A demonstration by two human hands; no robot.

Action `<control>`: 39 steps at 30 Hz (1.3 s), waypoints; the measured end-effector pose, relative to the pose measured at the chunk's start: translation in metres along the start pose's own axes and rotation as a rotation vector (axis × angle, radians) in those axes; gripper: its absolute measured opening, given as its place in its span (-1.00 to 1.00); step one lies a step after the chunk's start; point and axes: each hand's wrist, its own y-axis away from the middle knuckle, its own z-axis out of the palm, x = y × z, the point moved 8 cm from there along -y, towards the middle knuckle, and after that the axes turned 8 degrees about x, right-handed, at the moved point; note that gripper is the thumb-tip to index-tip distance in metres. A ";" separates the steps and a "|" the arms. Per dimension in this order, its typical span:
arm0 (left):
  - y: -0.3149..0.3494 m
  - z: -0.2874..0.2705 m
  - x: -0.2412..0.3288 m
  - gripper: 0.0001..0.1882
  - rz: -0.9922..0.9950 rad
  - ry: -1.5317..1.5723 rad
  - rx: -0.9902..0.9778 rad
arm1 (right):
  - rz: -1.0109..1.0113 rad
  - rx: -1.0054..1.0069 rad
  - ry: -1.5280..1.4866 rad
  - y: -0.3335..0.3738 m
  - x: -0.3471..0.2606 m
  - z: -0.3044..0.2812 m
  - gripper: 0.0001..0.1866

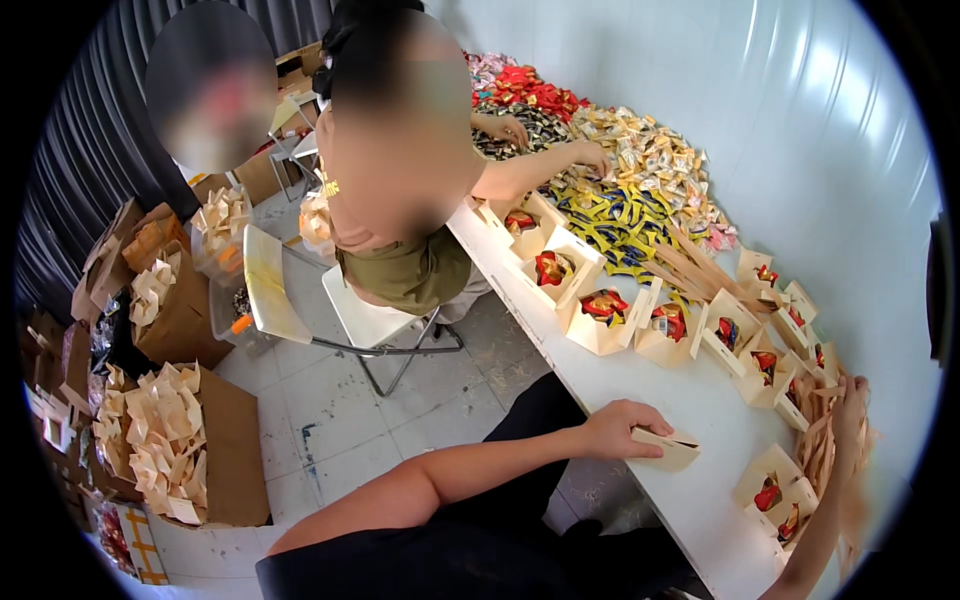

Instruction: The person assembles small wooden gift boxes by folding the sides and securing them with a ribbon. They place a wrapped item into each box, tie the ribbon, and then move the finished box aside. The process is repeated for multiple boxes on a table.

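Observation:
My left hand (622, 430) grips a small closed cream carton (672, 452) by its near end, over the table's front edge. On the right, my right hand (850, 405) reaches far across, its fingers bent around light-brown flat strips (815, 420) heaped by the wall. Fine detail of the fingertips there is hard to see. Beside that forearm sits an open cream carton (775, 490) with red and gold wrapped pieces inside. Several similar open cartons, such as one carton (602, 308) farther up, line the white table (640, 385).
A seated co-worker (400, 150) at the far end reaches toward piles of wrapped sweets, including a yellow-and-blue pile (620, 220). More brown strips (700, 268) lie beside it. At left stand a white folding chair (275, 290) and a cardboard box (235, 440) of cream cartons.

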 end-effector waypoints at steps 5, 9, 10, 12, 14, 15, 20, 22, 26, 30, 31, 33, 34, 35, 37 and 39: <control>-0.001 0.003 0.003 -0.68 0.023 -0.032 -0.033 | -0.190 0.353 -0.043 -0.002 -0.036 -0.050 -0.76; 0.003 -0.001 0.011 -0.69 0.071 -0.035 0.009 | -0.225 0.033 -0.277 0.037 -0.186 -0.067 -0.78; 0.003 -0.002 0.012 -0.70 0.110 -0.050 0.014 | -0.215 0.000 -0.192 0.060 -0.229 -0.066 -0.81; 0.004 -0.001 0.014 -0.70 0.101 -0.036 -0.005 | -0.332 -0.066 -0.032 0.102 -0.287 -0.047 -0.85; 0.005 -0.003 0.014 -0.70 0.134 -0.049 -0.008 | -0.541 -0.121 0.000 0.139 -0.342 -0.026 -0.86; 0.006 -0.006 0.011 -0.70 0.167 -0.073 -0.002 | -0.623 -0.144 -0.043 0.156 -0.372 -0.020 -0.85; 0.002 0.006 0.001 -0.68 0.119 0.061 -0.113 | -0.643 -0.187 -0.110 0.165 -0.412 -0.003 -0.76; -0.001 0.009 -0.011 -0.66 0.071 0.047 -0.141 | -0.623 -0.197 -0.124 0.154 -0.427 -0.009 -0.76; -0.001 0.006 -0.014 -0.64 0.023 0.039 -0.134 | -0.616 -0.327 -0.156 0.153 -0.446 -0.010 -0.76; 0.001 0.004 -0.008 -0.63 0.074 0.081 -0.132 | -0.580 -0.359 -0.102 0.161 -0.441 0.006 -0.76; 0.000 0.003 -0.008 -0.63 0.094 0.115 -0.122 | -0.577 -0.320 -0.120 0.159 -0.441 0.007 -0.77; -0.001 0.000 -0.003 -0.63 0.189 0.175 -0.051 | -0.560 -0.242 -0.159 0.156 -0.442 0.009 -0.78; -0.001 -0.002 -0.001 -0.63 0.237 0.204 -0.014 | -0.535 -0.253 -0.175 0.155 -0.443 0.010 -0.80; 0.000 -0.001 -0.004 -0.63 0.211 0.172 -0.021 | -0.509 -0.260 -0.192 0.154 -0.448 0.007 -0.80; 0.001 0.001 -0.009 -0.64 0.159 0.106 -0.032 | -0.461 -0.292 -0.228 0.152 -0.451 0.006 -0.80; 0.000 0.003 -0.015 -0.64 0.059 0.190 -0.119 | -0.428 -0.342 -0.268 0.154 -0.453 0.009 -0.78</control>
